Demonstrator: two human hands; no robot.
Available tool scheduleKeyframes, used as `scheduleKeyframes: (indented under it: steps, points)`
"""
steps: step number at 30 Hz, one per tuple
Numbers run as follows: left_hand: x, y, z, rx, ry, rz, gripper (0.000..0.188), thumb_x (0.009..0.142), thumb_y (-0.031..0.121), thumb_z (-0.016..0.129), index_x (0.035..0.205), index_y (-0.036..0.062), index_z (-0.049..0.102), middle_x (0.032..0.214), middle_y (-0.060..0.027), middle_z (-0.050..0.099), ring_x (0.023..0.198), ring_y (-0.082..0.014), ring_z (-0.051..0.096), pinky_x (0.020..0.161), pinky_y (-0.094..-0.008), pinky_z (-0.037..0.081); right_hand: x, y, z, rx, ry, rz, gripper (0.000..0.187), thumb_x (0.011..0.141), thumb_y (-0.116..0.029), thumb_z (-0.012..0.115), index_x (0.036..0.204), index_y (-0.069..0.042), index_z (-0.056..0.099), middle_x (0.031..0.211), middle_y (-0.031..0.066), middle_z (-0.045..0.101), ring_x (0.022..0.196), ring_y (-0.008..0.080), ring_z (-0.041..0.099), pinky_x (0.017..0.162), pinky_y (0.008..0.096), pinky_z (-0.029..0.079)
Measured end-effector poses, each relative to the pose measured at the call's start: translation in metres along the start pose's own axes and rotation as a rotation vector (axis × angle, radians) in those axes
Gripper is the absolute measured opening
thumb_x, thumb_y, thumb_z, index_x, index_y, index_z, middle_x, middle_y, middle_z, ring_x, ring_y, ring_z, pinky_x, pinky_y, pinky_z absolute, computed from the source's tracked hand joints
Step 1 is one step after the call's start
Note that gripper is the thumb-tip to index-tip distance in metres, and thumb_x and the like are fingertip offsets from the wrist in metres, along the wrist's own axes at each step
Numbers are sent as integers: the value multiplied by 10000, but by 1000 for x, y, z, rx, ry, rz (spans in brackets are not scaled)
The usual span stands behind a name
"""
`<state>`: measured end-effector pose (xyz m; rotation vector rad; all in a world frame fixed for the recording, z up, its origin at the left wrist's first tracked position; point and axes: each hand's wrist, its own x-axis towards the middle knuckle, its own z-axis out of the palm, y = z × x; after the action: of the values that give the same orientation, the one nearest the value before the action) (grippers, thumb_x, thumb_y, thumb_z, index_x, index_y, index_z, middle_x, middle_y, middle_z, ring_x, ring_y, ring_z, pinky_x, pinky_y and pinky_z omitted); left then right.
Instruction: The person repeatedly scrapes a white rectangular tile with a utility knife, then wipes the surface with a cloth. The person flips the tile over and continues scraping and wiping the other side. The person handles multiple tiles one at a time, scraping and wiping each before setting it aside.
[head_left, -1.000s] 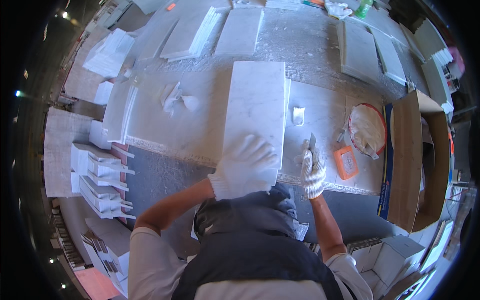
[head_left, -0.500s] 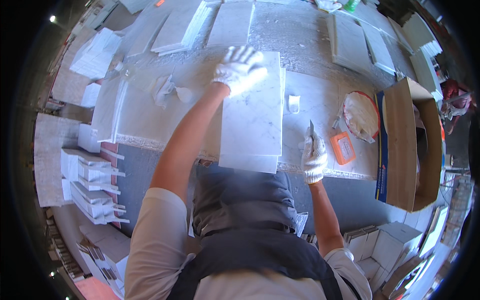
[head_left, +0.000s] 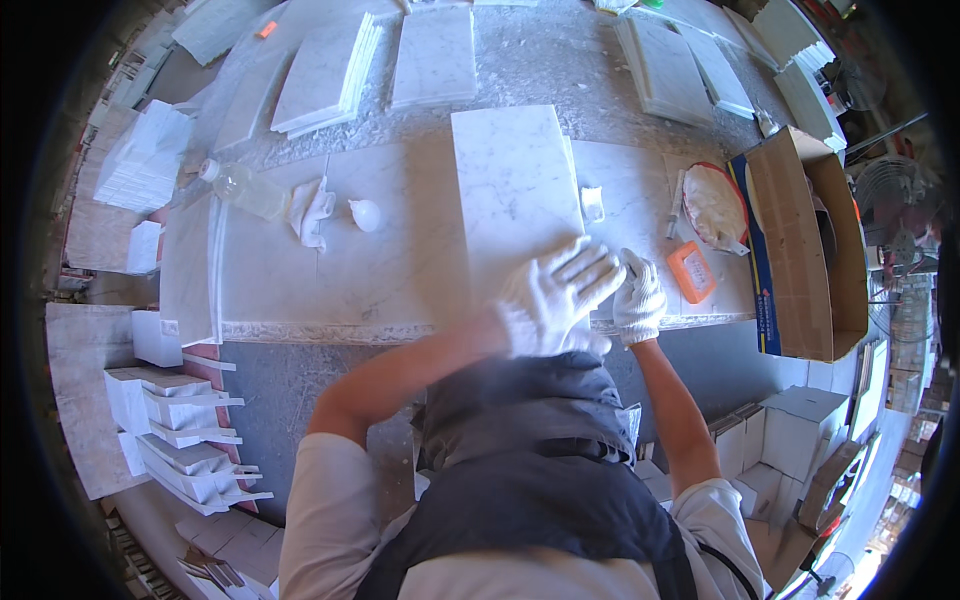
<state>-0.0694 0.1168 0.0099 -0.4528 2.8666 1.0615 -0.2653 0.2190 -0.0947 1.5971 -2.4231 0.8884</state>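
Where the white marble tile point(head_left: 515, 195) lies flat on the stone workbench point(head_left: 390, 260), running from near edge to far, the gloved left hand point(head_left: 553, 297) presses on its near end, fingers spread wide and holding nothing; just right of it the gloved right hand point(head_left: 638, 298) is closed around a small tool, too hidden to name, at the tile's near right corner; further right sit an orange block point(head_left: 692, 271) and a red-rimmed bowl point(head_left: 714, 205); a plastic bottle point(head_left: 240, 187) lies far left.
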Motion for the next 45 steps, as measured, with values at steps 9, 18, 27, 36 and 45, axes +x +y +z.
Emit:
scheduleKeyframes:
  steps: [9, 18, 27, 36, 45]
  points:
    - [-81, 12, 21, 374, 439, 221, 616, 782, 466, 764, 1284, 124, 663, 1395, -78, 608, 1380, -252, 512, 1175, -446, 390, 2, 11, 7, 120, 100, 5, 261, 1058, -196, 570, 1213, -34, 704, 973, 127, 724, 763, 224, 703, 764, 354, 567]
    - [-191, -14, 69, 315, 435, -176, 162, 741, 178, 744, 865, 114, 662, 868, -61, 629, 988, -252, 666, 987, -401, 537, -13, 14, -3, 453, -47, 283, 259, 1027, -189, 565, 1193, -38, 693, 1056, 171, 730, 917, 343, 707, 826, 410, 565]
    - [-278, -55, 172, -18, -351, -1147, 621, 948, 292, 655, 1501, 135, 421, 1281, -206, 664, 1215, -421, 636, 984, -500, 545, -182, 99, -59, 74, -352, 804, 427, 1078, -387, 482, 1290, -60, 658, 1010, 162, 732, 889, 332, 711, 831, 404, 551]
    - [-271, -115, 221, -68, -487, -1122, 386, 933, 275, 643, 1292, 135, 660, 1237, -181, 714, 1168, -374, 679, 906, -490, 573, -272, 172, 3, 472, -518, 1393, 331, 1074, -358, 548, 1181, -69, 670, 895, 9, 683, 703, 115, 602, 634, 306, 508]
    - [-274, -139, 253, 75, -695, -1275, 233, 973, 211, 603, 1138, 198, 767, 1203, -90, 754, 1096, -269, 739, 782, -459, 615, -297, 206, 33, 513, -385, 1726, 337, 1094, -389, 514, 1147, -81, 642, 830, 4, 640, 647, 112, 560, 556, 308, 488]
